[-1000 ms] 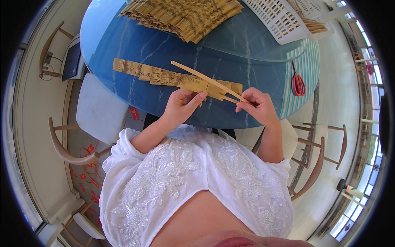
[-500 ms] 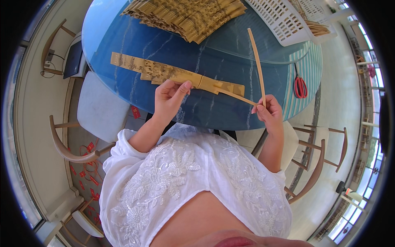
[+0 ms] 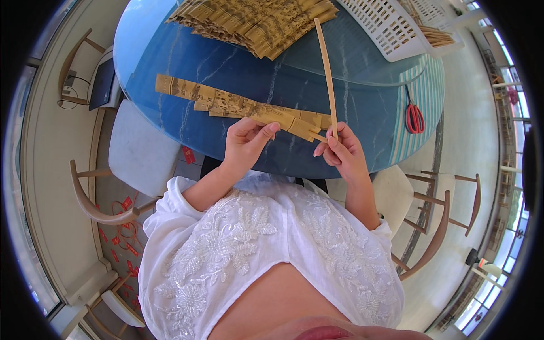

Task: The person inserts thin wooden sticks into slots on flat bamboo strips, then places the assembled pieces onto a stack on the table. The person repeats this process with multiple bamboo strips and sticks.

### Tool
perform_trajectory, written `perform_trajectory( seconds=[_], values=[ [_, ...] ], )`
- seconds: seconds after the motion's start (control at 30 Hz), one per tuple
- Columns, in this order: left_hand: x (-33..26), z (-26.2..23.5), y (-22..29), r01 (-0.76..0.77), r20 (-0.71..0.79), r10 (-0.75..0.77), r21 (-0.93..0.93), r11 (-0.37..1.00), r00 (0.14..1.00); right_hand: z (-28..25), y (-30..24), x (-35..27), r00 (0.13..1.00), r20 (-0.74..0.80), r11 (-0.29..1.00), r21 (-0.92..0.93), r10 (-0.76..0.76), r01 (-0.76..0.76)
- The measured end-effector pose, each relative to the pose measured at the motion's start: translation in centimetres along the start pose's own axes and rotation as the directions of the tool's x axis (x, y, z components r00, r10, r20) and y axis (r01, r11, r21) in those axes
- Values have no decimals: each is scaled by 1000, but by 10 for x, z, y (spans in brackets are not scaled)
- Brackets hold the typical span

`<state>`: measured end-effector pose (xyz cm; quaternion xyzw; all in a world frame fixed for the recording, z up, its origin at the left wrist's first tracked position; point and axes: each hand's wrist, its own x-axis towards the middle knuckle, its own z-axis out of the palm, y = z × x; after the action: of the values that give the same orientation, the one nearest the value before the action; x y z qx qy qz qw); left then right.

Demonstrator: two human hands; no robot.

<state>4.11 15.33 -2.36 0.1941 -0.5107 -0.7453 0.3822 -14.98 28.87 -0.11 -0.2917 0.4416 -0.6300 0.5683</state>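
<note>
My left hand (image 3: 249, 140) pinches a long gold printed strip (image 3: 187, 89) between thumb and fingers, near the strip's right part. Several gold layers lie along it over the blue tabletop. At the strip's right end a short length of thin pale stick (image 3: 322, 138) shows, running into or along the gold piece; which, I cannot tell. My right hand (image 3: 344, 152) is closed on that stick's outer end. A second, longer flat wooden stick (image 3: 326, 68) stands up out of the same fingers, slanting toward the far side.
A pile of folded gold printed strips (image 3: 249, 28) lies at the far side of the blue marbled table (image 3: 226, 62). A white perforated basket (image 3: 391, 34) sits at the far right. Red-handled scissors (image 3: 415, 119) rest on a striped cloth (image 3: 432, 93). Chairs (image 3: 139, 141) flank the table.
My right hand has moved left, closer to my left hand, carrying the upright stick along. Less of the lower stick shows beyond the gold strip. The left hand has shifted slightly right and nearer.
</note>
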Motion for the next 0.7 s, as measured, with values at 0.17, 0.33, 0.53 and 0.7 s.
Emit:
perform_trajectory(
  seconds=[0.17, 0.33, 0.53, 0.7],
  values=[
    [4, 3, 12, 93, 29, -93, 9, 996, 995, 1, 0, 1, 999, 33, 1000, -5, -16, 16],
    [5, -1, 7, 117, 85, -113, -41, 992, 990, 3, 2, 0, 998, 55, 999, 23, 23, -24],
    [3, 4, 4, 186, 53, -182, -92, 978, 982, 11, 9, 6, 998, 63, 1000, 4, 27, -28],
    [1, 7, 9, 158, 45, -154, -124, 980, 987, 13, 5, 8, 999, 35, 999, -15, 42, -41]
  ],
)
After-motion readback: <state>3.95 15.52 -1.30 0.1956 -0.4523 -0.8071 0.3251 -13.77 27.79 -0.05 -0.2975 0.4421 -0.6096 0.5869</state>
